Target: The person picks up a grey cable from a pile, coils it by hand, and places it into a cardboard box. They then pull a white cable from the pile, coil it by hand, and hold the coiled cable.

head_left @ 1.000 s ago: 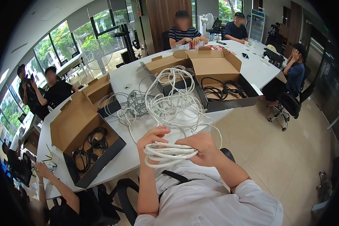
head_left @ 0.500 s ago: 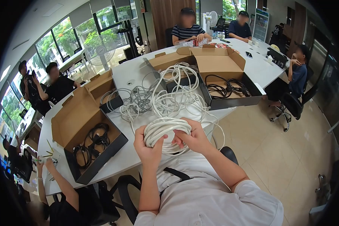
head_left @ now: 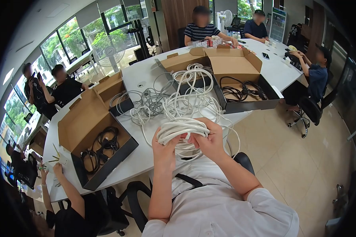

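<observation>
A thick coil of white cable [head_left: 182, 128] is held up in front of my chest, above the table's near edge. My left hand [head_left: 164, 149] is closed around the coil's left side. On the right side my right hand [head_left: 209, 140] grips the same coil, its fingertips curled in under the strands. Some loops hang below the hands. Just beyond lies a tangled heap of white cable [head_left: 192, 100], beside a tangle of grey cable [head_left: 148, 100]. A strand runs down to the right of my right hand.
An open cardboard box [head_left: 124, 148] with black cables stands at left, another box [head_left: 247, 104] with black cables at right. More open boxes sit behind the heap on the white table [head_left: 154, 168]. Several people are around it. An office chair [head_left: 308, 108] stands at right.
The coil has tilted in my hands, and its opening now looks narrower. My view has shifted slightly. The person at far right has stretched an arm toward the table.
</observation>
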Available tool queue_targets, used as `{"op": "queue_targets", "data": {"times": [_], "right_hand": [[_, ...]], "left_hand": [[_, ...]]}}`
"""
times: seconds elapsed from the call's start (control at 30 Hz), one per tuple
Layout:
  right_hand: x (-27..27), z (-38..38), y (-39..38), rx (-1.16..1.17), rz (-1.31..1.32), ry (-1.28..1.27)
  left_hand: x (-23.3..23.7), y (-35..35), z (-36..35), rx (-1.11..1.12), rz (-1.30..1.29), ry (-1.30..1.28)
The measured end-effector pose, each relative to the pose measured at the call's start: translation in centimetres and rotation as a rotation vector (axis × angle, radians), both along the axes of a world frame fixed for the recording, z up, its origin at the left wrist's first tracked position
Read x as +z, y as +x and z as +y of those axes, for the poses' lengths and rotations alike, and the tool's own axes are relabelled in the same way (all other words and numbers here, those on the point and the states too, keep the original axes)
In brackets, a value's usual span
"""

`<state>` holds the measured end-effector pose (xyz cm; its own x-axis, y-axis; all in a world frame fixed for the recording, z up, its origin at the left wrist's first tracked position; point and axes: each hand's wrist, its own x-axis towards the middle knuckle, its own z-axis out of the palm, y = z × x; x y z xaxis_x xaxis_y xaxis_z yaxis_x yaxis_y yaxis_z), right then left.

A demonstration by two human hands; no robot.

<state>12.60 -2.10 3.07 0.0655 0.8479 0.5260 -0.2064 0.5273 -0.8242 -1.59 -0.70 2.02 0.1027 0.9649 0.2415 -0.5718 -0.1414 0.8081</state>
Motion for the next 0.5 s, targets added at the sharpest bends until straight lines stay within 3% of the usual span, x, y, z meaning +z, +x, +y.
{"op": "queue_targets", "data": {"times": [0.2, 0.3, 0.37, 0.5], "right_hand": [[1.3, 0.4, 1.0, 0.152, -0.111, -0.183], [1.5, 0.6, 1.3, 0.046, -0.369, -0.125], [1.4, 0.6, 1.2, 0.022, -0.362, -0.115], [1.1, 0.8, 1.5, -0.011, -0.370, -0.102]], "left_hand": [[0.7, -2.3, 0.1, 0.097, 0.122, 0.341], [1.2, -3.1, 0.3, 0.294, 0.327, 0.488], [1.1, -3.3, 0.3, 0.417, 0.467, 0.566], [0.8, -3.0, 0.3, 0.448, 0.472, 0.641]]}}
